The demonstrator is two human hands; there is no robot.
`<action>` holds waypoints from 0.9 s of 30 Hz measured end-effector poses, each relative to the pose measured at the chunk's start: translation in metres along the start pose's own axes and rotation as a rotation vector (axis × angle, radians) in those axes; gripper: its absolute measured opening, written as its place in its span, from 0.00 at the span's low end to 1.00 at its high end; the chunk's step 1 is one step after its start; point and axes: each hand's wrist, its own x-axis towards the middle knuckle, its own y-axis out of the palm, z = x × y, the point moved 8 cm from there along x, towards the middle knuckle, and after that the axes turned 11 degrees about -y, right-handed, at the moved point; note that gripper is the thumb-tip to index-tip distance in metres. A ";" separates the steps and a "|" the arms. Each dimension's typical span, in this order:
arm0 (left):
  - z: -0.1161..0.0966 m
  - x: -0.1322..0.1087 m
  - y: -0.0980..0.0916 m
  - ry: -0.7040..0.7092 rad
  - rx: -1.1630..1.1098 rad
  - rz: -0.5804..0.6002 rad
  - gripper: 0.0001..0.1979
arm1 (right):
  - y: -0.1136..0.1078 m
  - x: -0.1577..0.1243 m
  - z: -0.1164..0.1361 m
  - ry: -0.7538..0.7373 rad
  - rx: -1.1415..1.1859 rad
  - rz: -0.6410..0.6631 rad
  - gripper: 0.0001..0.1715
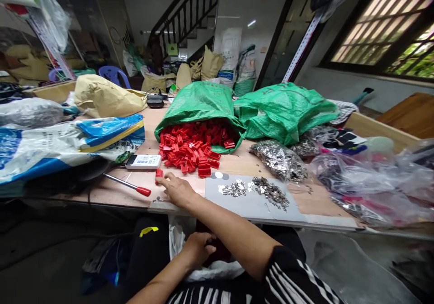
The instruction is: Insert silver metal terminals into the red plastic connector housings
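My right hand (176,189) reaches across to the left and lies low on the wooden table (135,195), fingers stretched out. Its fingertips touch a single red plastic piece (158,173). A pile of the same red pieces (191,150) spills from an open green bag (200,100) just beyond the hand. My left hand (199,248) rests in my lap below the table edge. Its fingers are curled over something dark red that I cannot make out, above a white plastic bag (206,272).
A grey sheet (244,202) holds small heaps of metal parts (271,192). Clear bags of metal parts (280,159) lie at right beside a second green bag (285,109). A white handset (143,161), a red-handled tool (130,185) and a blue-white sack (68,145) lie at left.
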 end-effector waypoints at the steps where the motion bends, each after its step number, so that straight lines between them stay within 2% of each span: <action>1: 0.000 0.000 -0.001 0.003 -0.014 -0.009 0.12 | 0.003 0.012 0.000 0.009 -0.019 0.019 0.28; 5: 0.000 -0.001 -0.007 0.024 -0.113 -0.052 0.09 | 0.007 0.034 -0.008 0.058 -0.022 -0.006 0.15; 8: -0.003 -0.004 -0.016 0.069 -0.240 -0.085 0.11 | 0.000 0.018 -0.019 0.095 -0.007 -0.056 0.12; 11: -0.006 -0.012 -0.029 0.121 -0.368 -0.139 0.12 | -0.020 -0.026 -0.030 0.139 0.048 -0.149 0.10; 13: -0.005 -0.021 -0.040 0.142 -0.452 -0.193 0.12 | -0.039 -0.066 -0.034 0.184 0.190 -0.283 0.07; 14: -0.001 -0.025 -0.049 0.135 -0.568 -0.260 0.11 | -0.046 -0.088 -0.036 0.231 0.259 -0.344 0.06; 16: 0.008 -0.035 -0.063 0.104 -0.761 -0.404 0.14 | -0.051 -0.128 -0.036 0.320 0.393 -0.387 0.07; 18: 0.006 -0.041 -0.069 0.114 -0.813 -0.472 0.22 | -0.046 -0.161 -0.029 0.383 0.512 -0.386 0.09; 20: -0.007 -0.043 -0.068 0.170 -0.715 -0.449 0.23 | -0.036 -0.185 -0.021 0.431 0.600 -0.400 0.08; 24: -0.037 -0.046 -0.057 0.287 -0.506 -0.357 0.15 | -0.017 -0.214 -0.010 0.538 0.722 -0.483 0.07; 27: -0.045 -0.045 -0.051 0.207 -0.586 -0.252 0.16 | -0.008 -0.222 -0.007 0.527 0.905 -0.445 0.07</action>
